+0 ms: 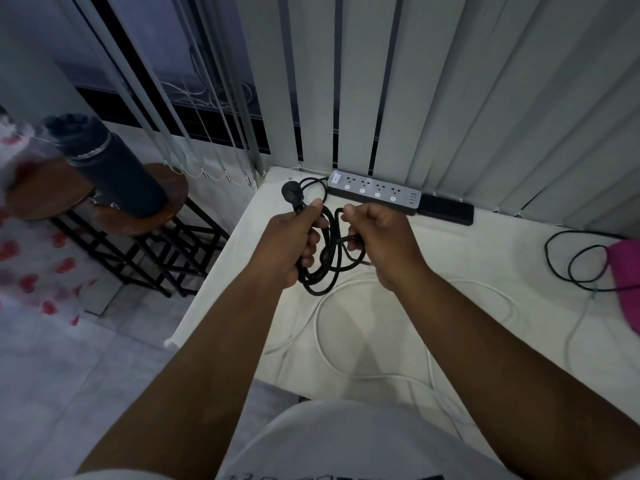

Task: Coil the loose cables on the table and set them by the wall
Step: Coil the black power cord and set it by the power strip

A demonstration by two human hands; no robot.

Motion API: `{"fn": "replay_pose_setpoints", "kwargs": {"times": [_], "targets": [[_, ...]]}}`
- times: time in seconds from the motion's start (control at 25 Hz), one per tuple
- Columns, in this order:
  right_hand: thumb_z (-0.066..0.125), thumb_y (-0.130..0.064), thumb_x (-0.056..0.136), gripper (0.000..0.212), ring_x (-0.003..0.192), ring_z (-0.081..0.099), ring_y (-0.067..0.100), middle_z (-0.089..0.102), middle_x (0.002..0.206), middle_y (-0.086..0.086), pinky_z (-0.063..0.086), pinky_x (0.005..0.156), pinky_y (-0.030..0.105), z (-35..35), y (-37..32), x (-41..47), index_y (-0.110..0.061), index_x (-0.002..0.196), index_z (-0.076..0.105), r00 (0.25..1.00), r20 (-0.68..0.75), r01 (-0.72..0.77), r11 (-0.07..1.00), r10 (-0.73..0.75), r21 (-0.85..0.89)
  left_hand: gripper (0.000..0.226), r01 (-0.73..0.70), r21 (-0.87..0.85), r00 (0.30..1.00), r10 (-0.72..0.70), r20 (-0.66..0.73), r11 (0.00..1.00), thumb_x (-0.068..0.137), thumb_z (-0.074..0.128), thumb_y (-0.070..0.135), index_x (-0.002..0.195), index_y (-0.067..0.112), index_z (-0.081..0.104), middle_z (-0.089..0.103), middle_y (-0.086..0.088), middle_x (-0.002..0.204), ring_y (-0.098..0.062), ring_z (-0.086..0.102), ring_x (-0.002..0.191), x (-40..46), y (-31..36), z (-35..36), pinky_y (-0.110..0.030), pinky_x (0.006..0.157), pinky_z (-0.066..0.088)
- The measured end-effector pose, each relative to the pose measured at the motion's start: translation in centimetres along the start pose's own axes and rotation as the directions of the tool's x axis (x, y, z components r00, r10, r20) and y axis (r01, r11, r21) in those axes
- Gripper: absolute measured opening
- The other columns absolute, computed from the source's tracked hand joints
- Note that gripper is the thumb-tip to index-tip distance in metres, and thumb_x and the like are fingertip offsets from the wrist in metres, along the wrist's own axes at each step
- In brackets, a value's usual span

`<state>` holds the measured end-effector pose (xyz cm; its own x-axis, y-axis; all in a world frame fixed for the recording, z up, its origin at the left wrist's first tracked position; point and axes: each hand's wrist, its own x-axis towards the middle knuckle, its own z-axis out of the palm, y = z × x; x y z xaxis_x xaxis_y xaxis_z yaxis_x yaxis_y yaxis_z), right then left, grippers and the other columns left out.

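Three cables: one black (332, 258) between the fingers, one white (346, 317) below them, one thin black (568, 268) far right. One power strip (374, 192) beyond them. Two stools (152, 202).

A black cable (329, 258) hangs half-looped at centre, plug at 11 o'clock; a white cable (322, 327) sprawls at 6; a thin black cable (571, 268) curls at 3.

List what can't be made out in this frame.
- Black cable, head view: how many loops, and its grip points; the left hand and right hand cover them.
- Thin black cable: its right end runs under the pink item, itself cut by the frame edge.
- White cable: ends hidden by the arms and torso.
- Power strip: switch states too small.
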<state>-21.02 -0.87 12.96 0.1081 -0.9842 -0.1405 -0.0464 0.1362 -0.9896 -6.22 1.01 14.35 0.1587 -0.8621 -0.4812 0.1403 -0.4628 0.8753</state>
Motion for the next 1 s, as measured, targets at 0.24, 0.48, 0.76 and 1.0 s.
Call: {"fn": "replay_pose_setpoints", "kwargs": {"times": [0.24,0.48,0.76,1.0], "targets": [[0.052,-0.009,0.095,0.052,0.086,0.061,0.012,0.067,0.104,-0.005,0.051,0.082,0.027,-0.7,0.5,-0.4,-0.041,0.137,0.050,0.925,0.367,0.238,0.903,-0.098,-0.359,0.041,0.022,-0.045,1.000,-0.023,-0.016,0.999,0.090,0.061,0.049,0.088,0.009,0.070,0.057,-0.001,0.073,-0.009,0.032,0.043,0.4,-0.4,0.2,-0.021,0.040,0.027],[0.045,0.002,0.091,0.070,0.095,0.052,0.008,0.053,0.105,0.002,0.038,0.081,0.008,-0.6,1.5,-0.5,-0.035,0.149,0.032,0.873,0.423,0.456,0.719,-0.245,-0.524,0.027,-0.001,-0.217,0.999,0.011,0.047,0.976,0.087,0.068,0.040,0.082,0.014,0.063,0.059,0.003,0.067,-0.007,0.036,0.048,0.2,-0.7,0.6,-0.019,0.038,0.026],[0.066,-0.013,0.085,0.054,0.104,0.052,0.016,0.048,0.124,0.002,0.046,0.085,0.021,0.3,3.7,-1.8,-0.019,0.136,0.047,0.888,0.106,0.422,0.701,-0.448,-0.575,0.016,-0.012,-0.244,1.000,0.005,-0.027,0.970,0.094,0.055,0.023,0.083,0.013,0.061,0.069,0.000,0.069,-0.008,0.051,0.056,0.3,-0.4,1.2,-0.019,0.037,0.026],[0.050,-0.041,0.096,0.040,0.065,0.061,0.013,0.066,0.068,0.001,0.051,0.069,0.034,-1.7,5.6,-3.2,-0.014,0.070,0.065,0.900,0.348,0.424,0.706,-0.262,-0.567,0.013,-0.115,-0.520,0.981,0.013,-0.195,0.846,0.099,0.049,0.023,0.096,0.012,0.055,0.070,-0.001,0.068,-0.014,0.069,0.063,1.8,1.6,-2.5,-0.025,0.055,0.055]]}}
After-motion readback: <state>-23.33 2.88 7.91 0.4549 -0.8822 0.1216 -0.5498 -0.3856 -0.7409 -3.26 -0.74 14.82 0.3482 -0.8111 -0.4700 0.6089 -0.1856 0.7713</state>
